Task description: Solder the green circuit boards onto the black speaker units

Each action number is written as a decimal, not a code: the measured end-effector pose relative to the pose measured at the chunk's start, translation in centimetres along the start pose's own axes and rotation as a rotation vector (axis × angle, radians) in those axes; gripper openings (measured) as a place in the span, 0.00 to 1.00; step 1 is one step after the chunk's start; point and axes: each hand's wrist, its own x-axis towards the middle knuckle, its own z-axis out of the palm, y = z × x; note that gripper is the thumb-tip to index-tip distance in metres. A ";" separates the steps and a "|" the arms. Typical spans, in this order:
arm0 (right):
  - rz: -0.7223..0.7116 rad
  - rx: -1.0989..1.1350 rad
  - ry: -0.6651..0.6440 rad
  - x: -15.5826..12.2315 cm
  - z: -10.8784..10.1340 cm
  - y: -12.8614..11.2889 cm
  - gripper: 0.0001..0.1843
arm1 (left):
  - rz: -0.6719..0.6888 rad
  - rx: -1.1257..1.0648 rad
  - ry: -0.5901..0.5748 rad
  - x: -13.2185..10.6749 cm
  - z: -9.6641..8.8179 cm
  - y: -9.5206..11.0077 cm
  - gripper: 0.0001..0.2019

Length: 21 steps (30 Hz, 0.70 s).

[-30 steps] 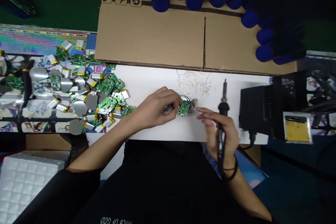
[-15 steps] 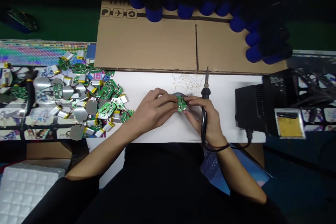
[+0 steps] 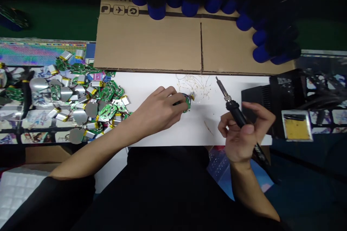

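My right grip [image 3: 240, 146] is clamped on the soldering iron [image 3: 238, 115], thumb pressing the black handle, the metal tip slanting up and to the left over the white desk [image 3: 173, 139]. Over on the other side, my left grip [image 3: 164, 111] curls above the green circuit board [image 3: 187, 107], fingers touching it and covering most of it! The thumb is hidden, so I can't tell whether it's pinched or only pressed down. The board sits right at my fingertips, mid-desk, with a small silver piece [image 3: 192, 96] just beside its far edge.

Beyond that, a scatter of fine wire bits [image 3: 193, 83], and behind them the cardboard box [image 3: 151, 43] with blue cylinders [image 3: 156, 11] along it. Out left, a crowded heap of boards and silver cells [image 3: 110, 110]! To my right, the black soldering station [image 3: 256, 97], and just past it, the yellow sponge [image 3: 298, 129] in its tray.
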 end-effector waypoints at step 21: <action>-0.363 -0.623 -0.203 -3.5 -1.8 0.0 0.09 | 0.066 0.083 -0.213 2.0 -2.2 0.0 0.04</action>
